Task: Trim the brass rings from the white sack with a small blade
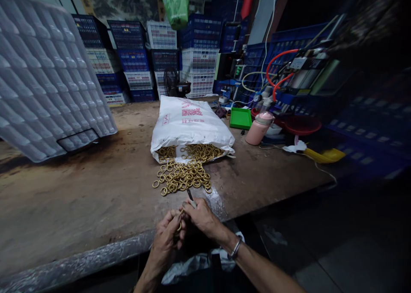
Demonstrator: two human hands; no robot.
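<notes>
My left hand [167, 232] is closed around a brass-coloured ring [179, 227], just in front of the table's near edge. Beside it, my right hand [203, 216] grips a small knife-like tool [192, 201] with a pale handle and a narrow dark blade pointing up and away. The right fingertips meet the left ones at the ring; the exact contact is hidden by the fingers. Beyond my hands lies a heap of similar brass rings [184, 176], spilling from the open mouth of a white woven sack [192, 124] with red print.
A large translucent moulded plastic tray [51, 75] stands tilted at left. On the right are a green tray [240, 118], a pink bottle [257, 130], a red dish [302, 125] and a yellow scoop-like piece [325, 155]. Stacked crates [136, 60] line the back behind a small fan [171, 81].
</notes>
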